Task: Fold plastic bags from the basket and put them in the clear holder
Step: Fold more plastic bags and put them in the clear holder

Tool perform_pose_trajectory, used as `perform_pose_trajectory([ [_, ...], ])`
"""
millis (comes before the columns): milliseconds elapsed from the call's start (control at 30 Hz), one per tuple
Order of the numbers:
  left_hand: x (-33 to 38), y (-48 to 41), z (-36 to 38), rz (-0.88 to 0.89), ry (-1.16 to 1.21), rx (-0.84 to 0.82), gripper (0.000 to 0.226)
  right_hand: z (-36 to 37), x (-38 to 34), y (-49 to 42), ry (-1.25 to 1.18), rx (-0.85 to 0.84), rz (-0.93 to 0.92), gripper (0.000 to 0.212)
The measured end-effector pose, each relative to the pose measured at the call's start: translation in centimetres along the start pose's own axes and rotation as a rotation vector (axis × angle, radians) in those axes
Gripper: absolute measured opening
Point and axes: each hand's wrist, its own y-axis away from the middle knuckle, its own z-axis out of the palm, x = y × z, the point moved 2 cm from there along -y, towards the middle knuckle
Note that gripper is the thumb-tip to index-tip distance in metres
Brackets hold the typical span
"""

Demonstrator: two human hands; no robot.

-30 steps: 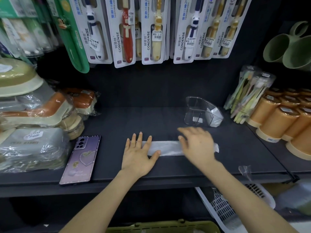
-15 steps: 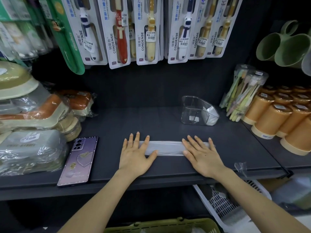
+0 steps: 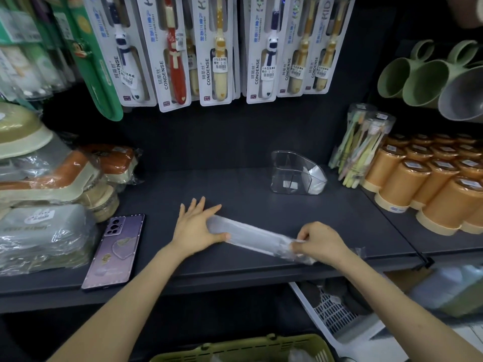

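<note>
Green basket, nearest the camera: only the rim shows, contents unclear. Above it, on the dark shelf, the plastic bag lies as a long narrow strip, angled, its right end close to the front edge. Left hand — flat, fingers spread — presses the left end down. Right hand pinches the right end with curled fingers.

Risk: the film looks slick and springy. A loose pinch could let the folds open, or the strip could slide from under the palm and off the edge.

Further back, the clear holder stands well apart, with one folded bag in its right compartment. It looks light — a hard push on insertion could shift or tip it.
</note>
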Motion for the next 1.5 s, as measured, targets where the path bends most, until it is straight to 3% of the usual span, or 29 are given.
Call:
perform_pose_trajectory([
  [67, 1.1, 0.7, -0.4, 0.097, -0.007, 0.163, 0.064, 0.1, -0.5, 1.6, -0.088, -0.026, -0.021, 0.017],
  [133, 2.8, 2.3, -0.3, 0.228, 0.129, 0.256, 0.056, 0.1, -1.1, 3.1, -0.289, -0.063, -0.01, 0.017],
  [200, 4.7, 4.5, 0.7, 0.36, 0.256, 0.148, 0.063, 0.1, -1.5, 4.1, -0.558, -0.15, 0.059, 0.018],
  [300, 6.6, 6.6, 2.8, 0.488, 0.243, -0.019, 0.084, 0.0, -2.3, 4.9, -0.926, -0.301, 0.229, 0.018],
  [367, 6.8, 6.7, 3.8, 0.457, 0.228, -0.005, 0.08, -0.3, -3.1, 5.2, -1.083, -0.368, 0.31, 0.01],
  [433, 7.1, 6.6, 4.1, 0.368, 0.335, 0.077, 0.06, -0.8, -3.9, 5.3, -1.221, -0.413, 0.321, 0.008],
  [533, 7.7, 6.3, 3.5, 0.169, 0.567, 0.17, 0.028, -2.1, -4.8, 4.9, -1.524, -0.412, 0.276, 0.03],
  [600, 7.5, 5.8, 3.0, -0.023, 0.74, 0.121, 0.023, -2.6, -4.8, 4.2, -1.609, -0.344, 0.214, 0.04],
  [733, 6.6, 4.5, 2.4, -0.266, 1.223, -0.057, 0.035, -0.9, -5.8, 3.0, -1.295, -0.185, 0.11, 0.028],
  [800, 6.1, 4.2, 2.2, -0.322, 1.339, -0.107, 0.035, 0.8, -6.8, 2.6, -1.137, -0.145, 0.07, 0.028],
  [1167, 5.3, 4.4, 1.4, -0.303, 1.379, -0.18, 0.027, 3.9, -6.9, 1.2, -0.909, -0.161, 0.046, 0.018],
  [1500, 1.8, 1.0, 0.0, -0.515, 1.423, 0.056, 0.034, 2.9, -6.4, -0.1, -0.579, -0.165, -0.031, 0.015],
])
